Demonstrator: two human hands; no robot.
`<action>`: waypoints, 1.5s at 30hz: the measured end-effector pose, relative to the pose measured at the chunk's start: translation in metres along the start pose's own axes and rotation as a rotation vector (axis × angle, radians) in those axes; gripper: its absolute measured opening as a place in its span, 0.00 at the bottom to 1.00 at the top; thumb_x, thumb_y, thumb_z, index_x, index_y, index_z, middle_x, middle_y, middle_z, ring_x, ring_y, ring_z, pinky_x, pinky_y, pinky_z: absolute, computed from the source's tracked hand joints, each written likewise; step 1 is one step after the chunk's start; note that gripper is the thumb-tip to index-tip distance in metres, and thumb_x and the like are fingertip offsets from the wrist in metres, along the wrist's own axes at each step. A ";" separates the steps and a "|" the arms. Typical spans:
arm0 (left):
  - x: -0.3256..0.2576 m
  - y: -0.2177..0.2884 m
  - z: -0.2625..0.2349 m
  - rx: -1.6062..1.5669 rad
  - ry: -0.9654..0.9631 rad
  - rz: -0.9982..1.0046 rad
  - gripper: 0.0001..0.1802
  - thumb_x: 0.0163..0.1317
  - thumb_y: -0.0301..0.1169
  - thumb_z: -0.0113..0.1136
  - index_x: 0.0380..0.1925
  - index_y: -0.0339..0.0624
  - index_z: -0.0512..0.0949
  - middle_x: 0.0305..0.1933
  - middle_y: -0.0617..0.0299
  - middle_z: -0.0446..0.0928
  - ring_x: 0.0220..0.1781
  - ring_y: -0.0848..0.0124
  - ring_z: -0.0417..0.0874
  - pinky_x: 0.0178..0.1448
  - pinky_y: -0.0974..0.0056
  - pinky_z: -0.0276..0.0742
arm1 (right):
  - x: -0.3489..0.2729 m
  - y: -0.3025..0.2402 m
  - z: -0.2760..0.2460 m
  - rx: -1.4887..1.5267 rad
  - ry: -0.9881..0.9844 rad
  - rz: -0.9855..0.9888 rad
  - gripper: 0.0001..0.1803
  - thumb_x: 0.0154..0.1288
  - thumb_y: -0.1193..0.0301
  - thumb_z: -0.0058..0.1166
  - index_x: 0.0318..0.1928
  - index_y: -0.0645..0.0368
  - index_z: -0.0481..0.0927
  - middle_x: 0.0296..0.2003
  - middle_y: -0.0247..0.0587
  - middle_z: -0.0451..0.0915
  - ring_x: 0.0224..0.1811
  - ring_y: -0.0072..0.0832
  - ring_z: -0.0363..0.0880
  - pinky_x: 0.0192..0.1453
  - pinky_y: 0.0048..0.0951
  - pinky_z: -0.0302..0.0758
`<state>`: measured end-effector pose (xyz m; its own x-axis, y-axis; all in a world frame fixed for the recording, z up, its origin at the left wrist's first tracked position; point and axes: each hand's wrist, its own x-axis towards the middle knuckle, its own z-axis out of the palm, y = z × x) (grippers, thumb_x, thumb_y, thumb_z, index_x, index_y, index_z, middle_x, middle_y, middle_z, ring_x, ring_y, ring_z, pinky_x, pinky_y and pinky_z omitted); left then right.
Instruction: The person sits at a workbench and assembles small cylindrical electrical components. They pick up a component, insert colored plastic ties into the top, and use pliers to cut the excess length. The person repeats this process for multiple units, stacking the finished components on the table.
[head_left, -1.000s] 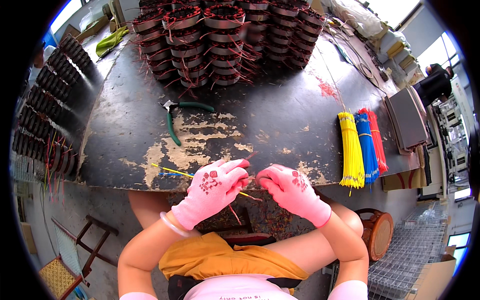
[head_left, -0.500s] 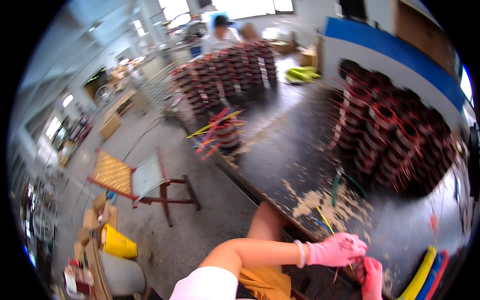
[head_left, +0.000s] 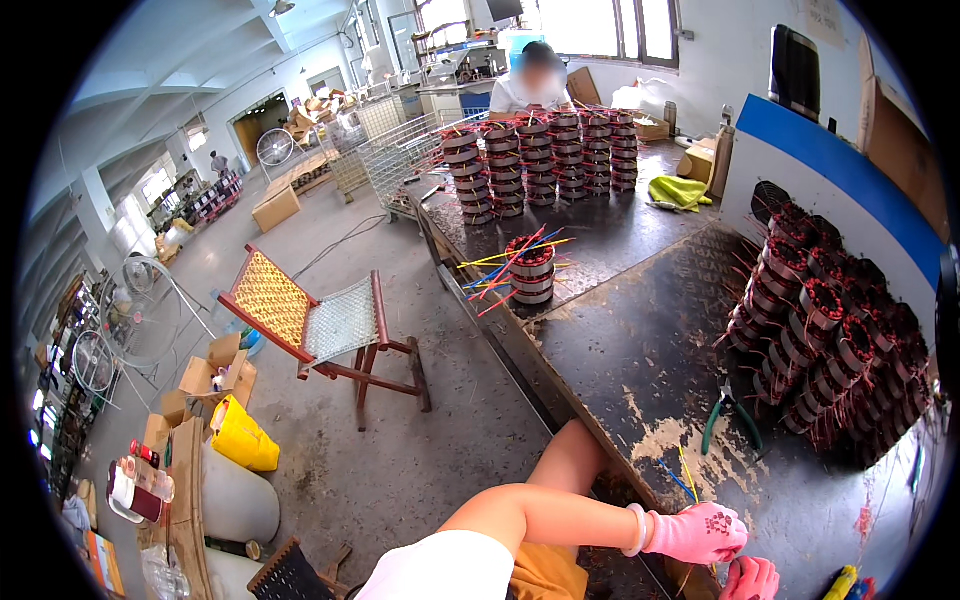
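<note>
My left hand (head_left: 702,533), in a pink glove, is closed at the near edge of the table. My right hand (head_left: 750,579), also pink-gloved, is closed just beside its fingertips, partly cut off by the lower rim. Whatever the fingers pinch is hidden. Thin yellow and blue sleeving tubes (head_left: 688,474) stick out past the left hand over the tabletop, and a bit of yellow shows beneath it. Green-handled pliers (head_left: 731,415) lie beyond the hands. Farther left, a short stack of motor stators (head_left: 532,276) stands with coloured tubes across its top.
Stacked stators (head_left: 830,330) with red wires fill the table's right side; more stator columns (head_left: 540,160) stand at the back, a person behind them. Yellow, blue and red tube bundles (head_left: 845,583) lie at lower right. A woven folding chair (head_left: 345,320) stands left of the worn table (head_left: 600,330).
The view has swung left, so the table and stators sit farther right in the picture, and the blur is gone. Both hands remain close together; the right hand now shows less.
</note>
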<state>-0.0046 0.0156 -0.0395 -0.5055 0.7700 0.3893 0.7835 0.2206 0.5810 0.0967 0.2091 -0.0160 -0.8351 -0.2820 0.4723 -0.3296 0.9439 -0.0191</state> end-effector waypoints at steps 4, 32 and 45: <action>-0.002 0.000 0.002 0.038 0.008 -0.009 0.08 0.62 0.35 0.62 0.34 0.45 0.76 0.39 0.59 0.78 0.45 0.57 0.81 0.48 0.54 0.78 | -0.001 -0.005 0.002 -0.061 -0.017 0.038 0.05 0.71 0.67 0.58 0.38 0.53 0.82 0.32 0.42 0.79 0.35 0.45 0.79 0.39 0.44 0.76; 0.002 -0.002 -0.006 0.209 0.117 0.003 0.06 0.62 0.33 0.60 0.29 0.46 0.74 0.31 0.58 0.74 0.38 0.58 0.80 0.45 0.56 0.76 | -0.026 0.032 0.022 0.824 -0.175 0.677 0.10 0.68 0.70 0.60 0.31 0.63 0.81 0.22 0.30 0.78 0.22 0.18 0.71 0.27 0.23 0.68; -0.003 0.018 -0.027 0.168 0.061 -0.133 0.15 0.67 0.27 0.58 0.52 0.39 0.80 0.58 0.52 0.81 0.61 0.51 0.78 0.68 0.51 0.70 | -0.217 0.150 -0.165 0.131 0.727 1.363 0.08 0.74 0.67 0.58 0.42 0.58 0.84 0.26 0.28 0.79 0.22 0.15 0.73 0.27 0.23 0.70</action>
<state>0.0011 0.0009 -0.0110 -0.6253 0.6909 0.3627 0.7550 0.4182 0.5051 0.3013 0.4402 0.0234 -0.1506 0.9267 0.3444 0.4088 0.3756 -0.8318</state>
